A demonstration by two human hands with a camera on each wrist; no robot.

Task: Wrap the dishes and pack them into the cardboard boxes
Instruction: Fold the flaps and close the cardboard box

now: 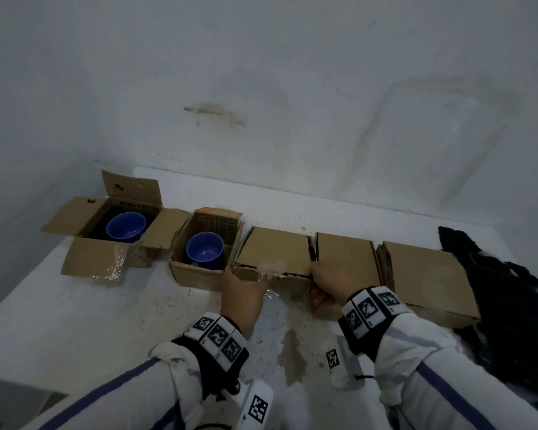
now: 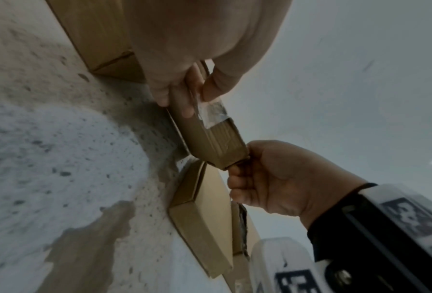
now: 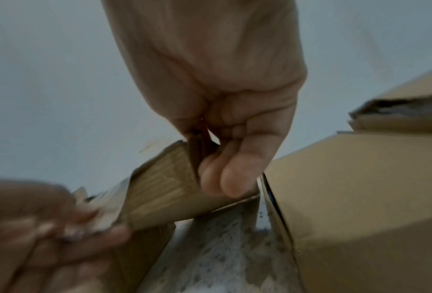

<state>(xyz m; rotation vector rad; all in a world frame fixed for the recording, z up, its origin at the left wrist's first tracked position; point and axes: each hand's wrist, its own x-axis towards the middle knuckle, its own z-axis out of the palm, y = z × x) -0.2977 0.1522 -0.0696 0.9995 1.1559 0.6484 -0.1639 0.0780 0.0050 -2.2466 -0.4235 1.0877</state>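
Note:
Five cardboard boxes stand in a row on the white table (image 1: 75, 321). The two left ones are open, and a blue cup sits in each (image 1: 125, 226) (image 1: 204, 250). The middle box (image 1: 277, 252) has its top flaps down. My left hand (image 1: 246, 287) pinches the left end of its front flap (image 2: 210, 138), by a strip of clear tape (image 2: 213, 114). At the flap's right corner, my right hand (image 1: 326, 280) grips the cardboard (image 3: 159, 194) between thumb and curled fingers (image 3: 225, 178). The inside of this box is hidden.
Two closed boxes (image 1: 345, 259) (image 1: 426, 274) stand right of the middle one, close against it. A black cloth (image 1: 503, 293) lies at the table's right end. The white wall (image 1: 292, 88) rises just behind the row. A brown stain (image 1: 292, 358) marks the table between my wrists.

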